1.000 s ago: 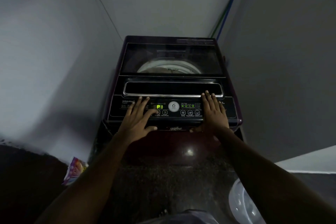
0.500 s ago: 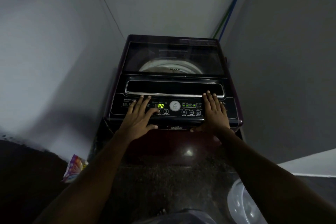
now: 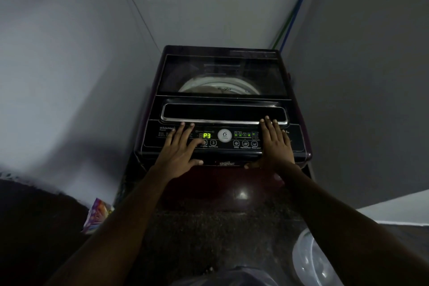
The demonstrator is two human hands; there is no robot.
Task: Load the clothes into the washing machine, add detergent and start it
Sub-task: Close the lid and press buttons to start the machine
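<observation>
Changed since a moment ago: display (image 3: pixel 206 135) now reads P3, up from P2; both hands unmoved. Hard to read in the dim light: small button labels, drum contents under the closed dark lid (image 3: pixel 221 75). Cut off at the lower right edge: one pale tub (image 3: pixel 311 260). Left hand (image 3: pixel 180 152) flat on the washing machine (image 3: pixel 222 109) control panel, fingers spread, index fingertip at the Program button (image 3: pixel 204 142) just below the display. Right hand (image 3: pixel 275 144) flat too, fingers close together, tips touching the chrome lid handle (image 3: pixel 224 121). One colourful packet (image 3: pixel 98 215) on the floor, left of the left forearm.
</observation>
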